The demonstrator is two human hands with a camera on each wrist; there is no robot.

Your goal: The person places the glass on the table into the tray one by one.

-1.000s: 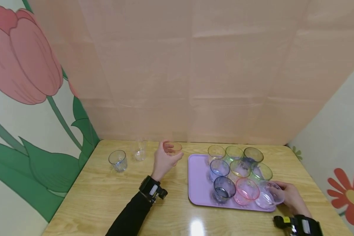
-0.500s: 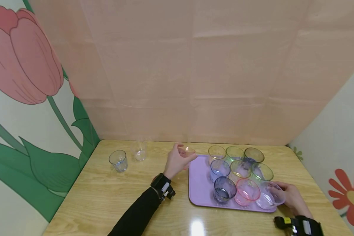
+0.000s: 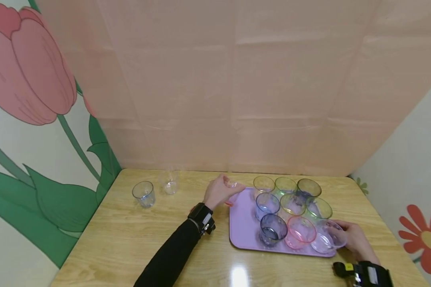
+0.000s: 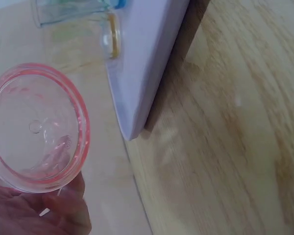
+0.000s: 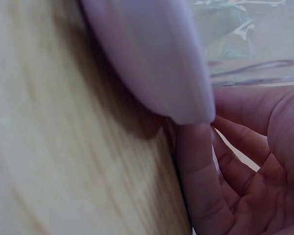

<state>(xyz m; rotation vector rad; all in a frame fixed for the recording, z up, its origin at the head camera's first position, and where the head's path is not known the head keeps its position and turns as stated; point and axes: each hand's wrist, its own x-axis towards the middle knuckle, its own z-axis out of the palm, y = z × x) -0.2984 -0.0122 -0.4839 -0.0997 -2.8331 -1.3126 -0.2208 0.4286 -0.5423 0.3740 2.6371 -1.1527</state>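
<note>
My left hand (image 3: 218, 191) holds a clear glass tumbler with a pink tint (image 4: 81, 122) just off the tray's left edge. In the left wrist view its round pink rim faces the camera, and fingertips show below it. My right hand (image 3: 355, 239) is at the front right corner of the lilac tray (image 3: 242, 235). There its thumb and fingers pinch the tray's edge (image 5: 186, 73), beside a clear purplish glass (image 3: 323, 246). In front on the tray stand a pink glass (image 3: 299, 241) and a dark grey glass (image 3: 271, 239), both upright. More tinted glasses, blue (image 3: 265, 213) among them, stand behind.
On the table's left stand a blue-grey glass (image 3: 145, 197) and a clear glass (image 3: 170, 186). Bare tray surface lies left of the glasses. A beige sheet (image 3: 219, 99) hangs behind the table, with painted walls at both sides.
My left hand has carried the pink-tinted glass rightward to the tray's left edge, and the glass has turned in its grasp. My right hand has stayed at the tray's corner.
</note>
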